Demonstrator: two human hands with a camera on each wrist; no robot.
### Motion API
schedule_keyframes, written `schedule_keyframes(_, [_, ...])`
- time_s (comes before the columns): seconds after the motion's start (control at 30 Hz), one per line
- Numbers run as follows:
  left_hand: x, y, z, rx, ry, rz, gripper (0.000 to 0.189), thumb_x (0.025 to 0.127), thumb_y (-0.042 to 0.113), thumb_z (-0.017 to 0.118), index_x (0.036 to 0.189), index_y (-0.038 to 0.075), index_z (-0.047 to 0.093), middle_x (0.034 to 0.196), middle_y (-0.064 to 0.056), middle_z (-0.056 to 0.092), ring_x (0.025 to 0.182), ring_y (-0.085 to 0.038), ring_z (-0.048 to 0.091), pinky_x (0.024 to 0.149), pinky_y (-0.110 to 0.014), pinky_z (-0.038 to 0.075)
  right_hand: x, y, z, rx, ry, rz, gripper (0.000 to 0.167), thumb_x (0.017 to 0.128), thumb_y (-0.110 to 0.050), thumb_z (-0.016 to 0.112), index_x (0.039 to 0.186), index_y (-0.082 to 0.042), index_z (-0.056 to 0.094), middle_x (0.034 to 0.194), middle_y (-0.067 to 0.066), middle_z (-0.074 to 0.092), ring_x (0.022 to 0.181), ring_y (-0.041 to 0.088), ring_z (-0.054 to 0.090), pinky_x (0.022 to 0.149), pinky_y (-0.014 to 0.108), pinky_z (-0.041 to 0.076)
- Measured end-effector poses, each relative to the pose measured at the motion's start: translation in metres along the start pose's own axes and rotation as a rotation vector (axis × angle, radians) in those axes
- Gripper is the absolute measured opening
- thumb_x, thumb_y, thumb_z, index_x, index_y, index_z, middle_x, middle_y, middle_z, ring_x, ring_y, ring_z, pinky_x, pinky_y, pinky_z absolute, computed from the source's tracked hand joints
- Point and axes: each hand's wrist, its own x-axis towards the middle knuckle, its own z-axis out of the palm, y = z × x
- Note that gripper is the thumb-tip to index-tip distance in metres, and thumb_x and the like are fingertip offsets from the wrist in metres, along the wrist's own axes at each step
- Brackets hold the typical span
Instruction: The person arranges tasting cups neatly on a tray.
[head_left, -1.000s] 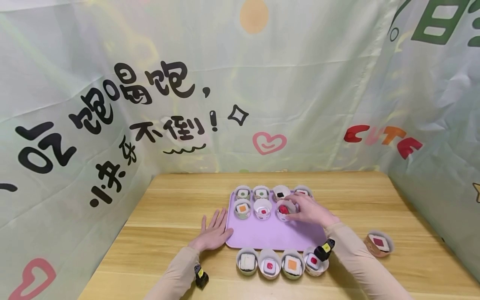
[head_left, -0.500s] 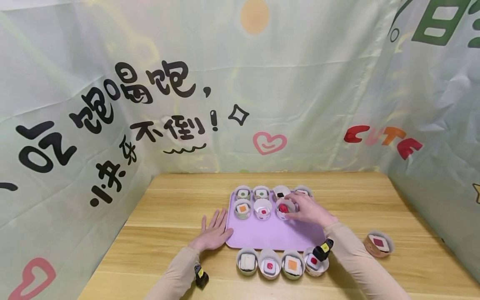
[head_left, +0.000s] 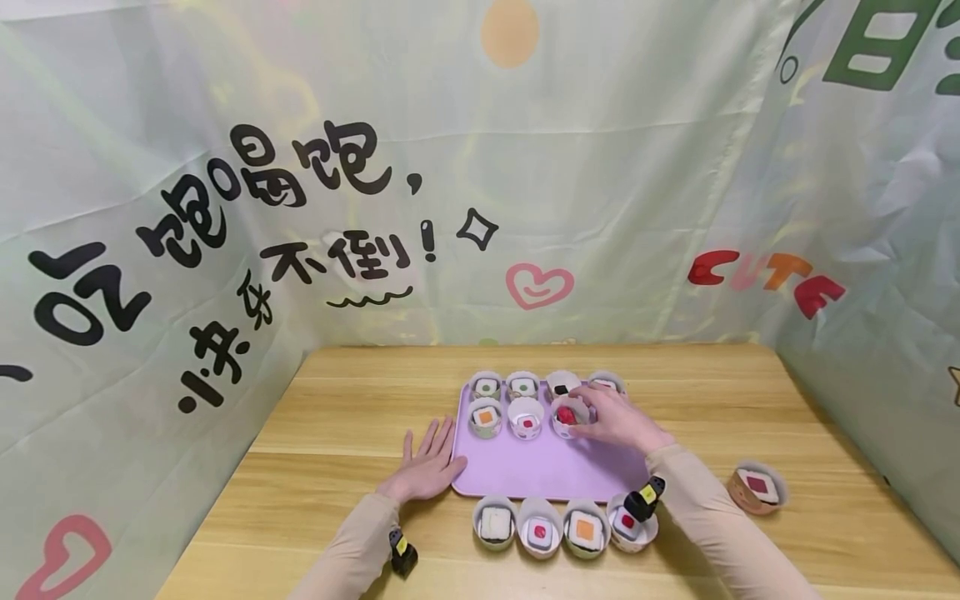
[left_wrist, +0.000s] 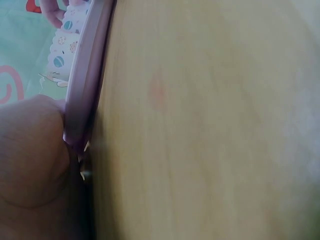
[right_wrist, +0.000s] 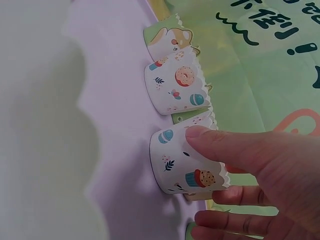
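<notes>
On the lilac tray (head_left: 517,477), the white paper cup (right_wrist: 175,157) with red filling is pinched near its scalloped rim between the right hand's (head_left: 613,418) thumb and fingers. Likely light and easily dented, it probably suits a gentle hold around the wall. The right arm reaches across; the left hand (head_left: 426,473) lies flat, fingers spread, on the desk (head_left: 337,467), thumb at the tray's edge.

Our left hand (head_left: 422,475) lies palm down, fingers spread and straight, thumb out to the side. Our right hand (head_left: 621,418) extends farther forward, its thumb and fingers curved in a grip. Both our beige-sleeved forearms (head_left: 727,525) slant inward toward each other.
</notes>
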Motion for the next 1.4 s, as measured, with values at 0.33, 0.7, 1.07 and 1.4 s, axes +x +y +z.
schedule_keyframes(0.33, [0.0006, -0.0002, 0.0005, -0.003, -0.001, -0.001, 0.072, 0.106, 0.049, 0.032, 0.162, 0.009, 0.012, 0.172, -0.004, 0.002, 0.160, -0.028, -0.003, 0.122, -0.063, -0.016, 0.0008, -0.0001, -0.0007, 0.002, -0.003, 0.001, 0.062, 0.079, -0.031, 0.084, 0.129, 0.000, 0.062, 0.137, 0.030, 0.058, 0.133, 0.053, 0.048, 0.107, 0.071, 0.039])
schedule_keyframes(0.7, [-0.0004, 0.0021, -0.0038, -0.012, -0.008, -0.006, 0.072, 0.106, 0.050, 0.032, 0.162, 0.009, 0.012, 0.172, -0.004, 0.002, 0.160, -0.028, -0.003, 0.122, -0.062, -0.016, 0.0008, -0.0014, -0.0039, 0.007, -0.011, -0.001, 0.063, 0.079, -0.031, 0.084, 0.129, -0.001, 0.062, 0.136, 0.030, 0.059, 0.132, 0.053, 0.049, 0.107, 0.071, 0.039])
schedule_keyframes(1.07, [0.0001, 0.0010, -0.0035, -0.013, -0.008, -0.003, 0.071, 0.106, 0.049, 0.033, 0.162, 0.009, 0.013, 0.172, -0.004, 0.002, 0.160, -0.028, -0.002, 0.122, -0.063, -0.015, -0.0003, -0.0027, -0.0050, 0.014, -0.028, 0.004, 0.063, 0.079, -0.030, 0.085, 0.131, -0.002, 0.061, 0.132, 0.028, 0.062, 0.124, 0.050, 0.055, 0.101, 0.069, 0.044])
schedule_keyframes(1.4, [0.0001, 0.0008, -0.0015, -0.011, -0.001, -0.001, 0.071, 0.106, 0.049, 0.033, 0.162, 0.009, 0.013, 0.172, -0.004, 0.002, 0.160, -0.028, -0.002, 0.122, -0.063, -0.015, -0.0069, 0.0013, -0.0051, 0.045, -0.008, -0.012, 0.067, 0.081, -0.033, 0.084, 0.134, -0.001, 0.059, 0.127, 0.024, 0.064, 0.117, 0.044, 0.060, 0.097, 0.065, 0.049])
